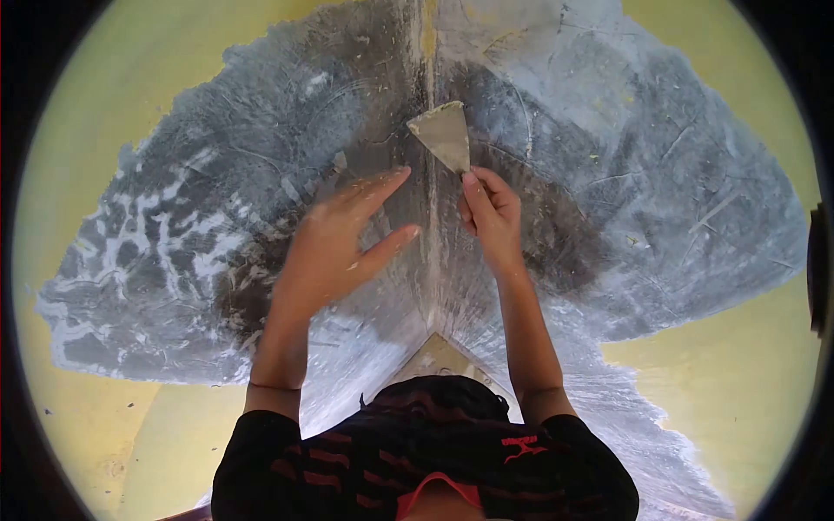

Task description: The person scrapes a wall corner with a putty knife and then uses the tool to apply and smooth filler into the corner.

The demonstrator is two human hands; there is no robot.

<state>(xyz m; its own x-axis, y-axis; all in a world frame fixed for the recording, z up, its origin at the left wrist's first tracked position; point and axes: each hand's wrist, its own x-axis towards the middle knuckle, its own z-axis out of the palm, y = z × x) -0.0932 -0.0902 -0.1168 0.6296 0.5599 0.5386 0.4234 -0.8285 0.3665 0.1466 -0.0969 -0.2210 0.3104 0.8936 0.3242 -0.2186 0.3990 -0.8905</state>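
My right hand (493, 215) grips a putty knife (445, 137) by its handle, which is mostly hidden in my fingers. The wide blade points up and to the left, crusted with pale material along its front edge, and overlaps the corner seam (432, 252) in this view. On the other side of that seam, my left hand (339, 234) is open, thumb and fingers spread apart, with nothing in it. Both hands are in front of a dark grey stripped surface (287, 139) with scratches and whitish streaks.
Yellow paint (721, 373) borders the grey area with a ragged edge on both sides. Two faces meet at the vertical seam. Lower down, below my hands, a pale triangular piece (437, 354) sits where they join. A dark object (817, 269) shows at the right edge.
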